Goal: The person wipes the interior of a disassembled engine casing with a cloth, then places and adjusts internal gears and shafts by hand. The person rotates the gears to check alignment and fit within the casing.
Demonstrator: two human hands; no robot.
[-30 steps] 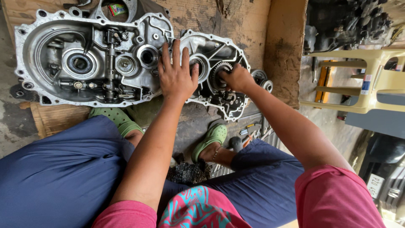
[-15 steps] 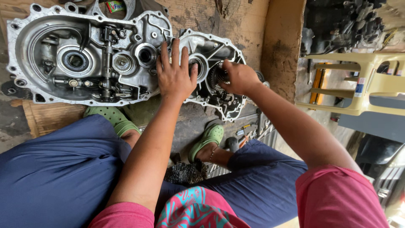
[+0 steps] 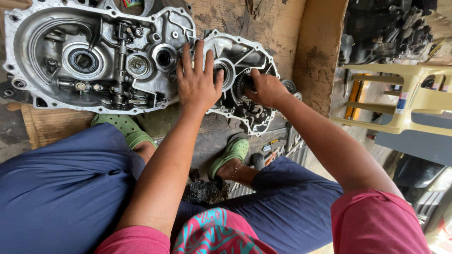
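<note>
A large grey aluminium gearbox housing (image 3: pixel 56 66) lies open-side up on a wooden board, with bearings, shafts and a selector rod inside. My left hand (image 3: pixel 197 80) rests flat on the housing's right part, fingers spread, near a round bore (image 3: pixel 164 57). My right hand (image 3: pixel 266 88) is curled around a dark toothed gear (image 3: pixel 245 84) set in the smaller right section of the housing (image 3: pixel 245 51). Most of the gear is hidden under my fingers.
My legs in blue trousers and green clogs (image 3: pixel 230 155) are below the housing. Small tools (image 3: pixel 270 148) lie by my right foot. A pale yellow plastic stool (image 3: pixel 409 94) and dark engine parts (image 3: pixel 386 28) stand at the right. A wooden board edge (image 3: pixel 320 56) borders the housing.
The view has shifted slightly. My left hand stays flat on the housing. My right hand has moved a little leftward onto the gear and closed around it.
</note>
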